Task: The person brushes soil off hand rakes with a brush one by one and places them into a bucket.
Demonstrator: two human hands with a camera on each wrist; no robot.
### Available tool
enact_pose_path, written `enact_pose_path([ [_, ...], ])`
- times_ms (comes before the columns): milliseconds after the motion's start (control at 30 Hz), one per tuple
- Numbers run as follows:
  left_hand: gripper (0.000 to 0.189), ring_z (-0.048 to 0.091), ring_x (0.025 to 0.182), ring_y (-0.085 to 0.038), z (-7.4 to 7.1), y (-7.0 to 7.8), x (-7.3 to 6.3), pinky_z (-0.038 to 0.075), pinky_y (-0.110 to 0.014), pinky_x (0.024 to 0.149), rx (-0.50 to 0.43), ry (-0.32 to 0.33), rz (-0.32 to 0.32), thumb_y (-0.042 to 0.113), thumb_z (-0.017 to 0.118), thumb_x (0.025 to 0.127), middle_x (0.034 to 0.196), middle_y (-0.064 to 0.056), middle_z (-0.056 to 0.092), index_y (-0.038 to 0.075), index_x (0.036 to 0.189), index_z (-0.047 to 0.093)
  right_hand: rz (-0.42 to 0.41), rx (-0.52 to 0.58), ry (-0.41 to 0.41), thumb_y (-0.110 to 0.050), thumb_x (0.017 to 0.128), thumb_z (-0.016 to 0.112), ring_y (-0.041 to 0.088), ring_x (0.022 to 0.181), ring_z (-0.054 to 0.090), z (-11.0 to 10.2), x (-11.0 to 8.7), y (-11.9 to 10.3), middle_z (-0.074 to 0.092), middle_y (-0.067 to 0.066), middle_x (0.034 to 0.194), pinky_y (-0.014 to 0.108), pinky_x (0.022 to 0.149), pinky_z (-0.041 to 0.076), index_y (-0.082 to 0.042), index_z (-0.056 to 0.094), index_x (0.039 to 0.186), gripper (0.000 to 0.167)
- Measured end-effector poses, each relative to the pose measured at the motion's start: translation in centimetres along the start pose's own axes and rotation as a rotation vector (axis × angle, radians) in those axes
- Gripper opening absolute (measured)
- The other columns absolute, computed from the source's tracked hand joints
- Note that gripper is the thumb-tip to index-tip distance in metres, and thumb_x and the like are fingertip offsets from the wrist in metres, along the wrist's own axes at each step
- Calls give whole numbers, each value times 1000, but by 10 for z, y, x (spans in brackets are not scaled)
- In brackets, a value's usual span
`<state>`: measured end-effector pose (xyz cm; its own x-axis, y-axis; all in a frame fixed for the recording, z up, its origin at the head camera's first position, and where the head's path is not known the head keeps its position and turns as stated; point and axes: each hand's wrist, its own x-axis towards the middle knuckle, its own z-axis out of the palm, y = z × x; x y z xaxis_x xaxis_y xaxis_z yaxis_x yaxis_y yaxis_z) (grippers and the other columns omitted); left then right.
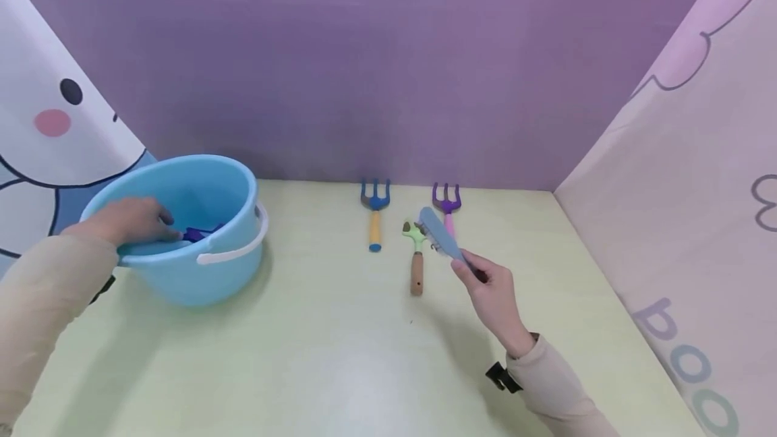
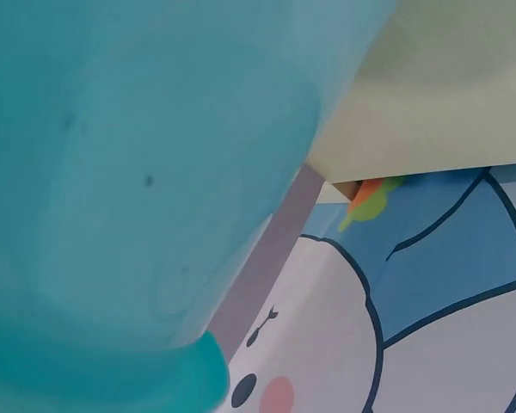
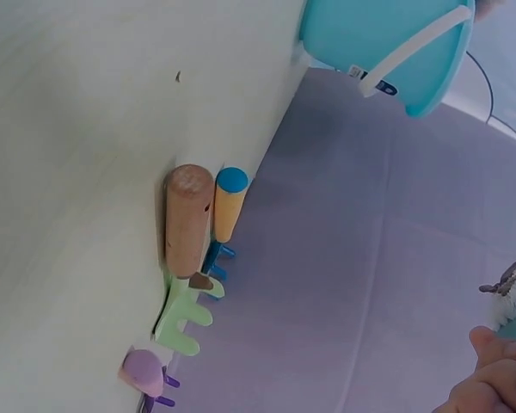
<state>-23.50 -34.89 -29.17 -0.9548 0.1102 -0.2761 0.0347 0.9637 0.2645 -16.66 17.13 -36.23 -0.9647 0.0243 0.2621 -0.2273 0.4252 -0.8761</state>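
My right hand [image 1: 492, 288] grips a blue brush [image 1: 440, 231] above the table, its head pointing up and left. White bristles [image 3: 509, 305] with a brown bit at their end show in the right wrist view. Below the brush lies a green hand fork [image 1: 417, 238] with a brown handle, and behind it a purple fork [image 1: 447, 204] with a pink handle. My left hand [image 1: 130, 221] reaches over the rim into a light blue bucket [image 1: 200, 282]. Its fingertips are right at a purple thing [image 1: 195, 235] inside; I cannot tell whether they hold it.
A blue hand fork [image 1: 376, 202] with a yellow handle lies left of the green one. The bucket's white handle [image 1: 233, 250] hangs on its right side. A purple backdrop [image 1: 388, 86] closes the table's far edge; printed panels [image 1: 686, 174] stand at both sides.
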Motion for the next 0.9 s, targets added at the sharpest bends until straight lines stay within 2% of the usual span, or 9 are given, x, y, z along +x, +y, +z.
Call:
enact_pose_path([
  [167, 67, 60, 71, -27, 1, 5, 3, 48, -59, 65, 24, 49, 14, 44, 68, 77, 98, -26, 63, -10, 114, 56, -29, 1, 12, -16, 88, 60, 5, 50, 34, -1, 1, 2, 51, 7, 64, 20, 45, 30, 1, 63, 113, 30],
  [367, 66, 62, 76, -33, 2, 12, 0, 47, -61, 69, 30, 72, 58, 41, 66, 80, 105, -30, 60, -11, 119, 52, -13, -3, 7, -17, 89, 59, 6, 51, 35, -2, 0, 3, 50, 4, 65, 20, 45, 31, 1, 63, 114, 31],
  [467, 64, 61, 82, -41, -1, 20, -3, 45, -64, 72, 42, 93, 83, 40, 62, 83, 109, -32, 57, -10, 122, 49, -9, 4, 8, -18, 89, 59, 6, 50, 33, -2, 0, 4, 47, 3, 62, 20, 45, 30, 1, 62, 115, 32],
  [567, 65, 58, 90, -46, -7, 33, -9, 43, -66, 75, 85, 116, 111, 41, 59, 85, 113, -32, 56, -9, 125, 48, -7, 17, 22, -18, 89, 59, 6, 51, 32, -1, 0, 4, 46, 2, 63, 20, 46, 29, 0, 62, 115, 32],
  [700, 62, 60, 90, -40, -12, 58, -19, 44, -63, 75, 139, 168, 135, 42, 59, 85, 109, -25, 61, -6, 124, 51, -1, 22, 28, -19, 89, 59, 6, 52, 32, -1, 0, 6, 47, 2, 64, 20, 47, 29, 0, 62, 115, 32],
  [767, 51, 61, 80, -30, -11, 72, -25, 48, -55, 70, 150, 204, 148, 41, 60, 85, 93, -18, 65, 0, 117, 58, 3, 23, 30, -19, 89, 59, 6, 51, 32, -1, -1, 7, 46, 4, 63, 20, 46, 29, 0, 62, 114, 32],
  [833, 47, 60, 83, -29, -9, 88, -32, 47, -54, 71, 157, 251, 160, 38, 60, 85, 95, -16, 65, 3, 117, 59, 6, 27, 33, -18, 89, 59, 6, 51, 33, 0, -2, 9, 47, 4, 63, 20, 46, 29, 0, 62, 114, 32],
  [900, 44, 58, 90, -33, -5, 102, -39, 47, -54, 75, 148, 318, 194, 34, 61, 85, 101, -18, 64, 4, 118, 58, 8, 29, 33, -18, 89, 59, 6, 51, 33, 1, -3, 10, 47, 4, 63, 20, 45, 30, 0, 62, 115, 32],
])
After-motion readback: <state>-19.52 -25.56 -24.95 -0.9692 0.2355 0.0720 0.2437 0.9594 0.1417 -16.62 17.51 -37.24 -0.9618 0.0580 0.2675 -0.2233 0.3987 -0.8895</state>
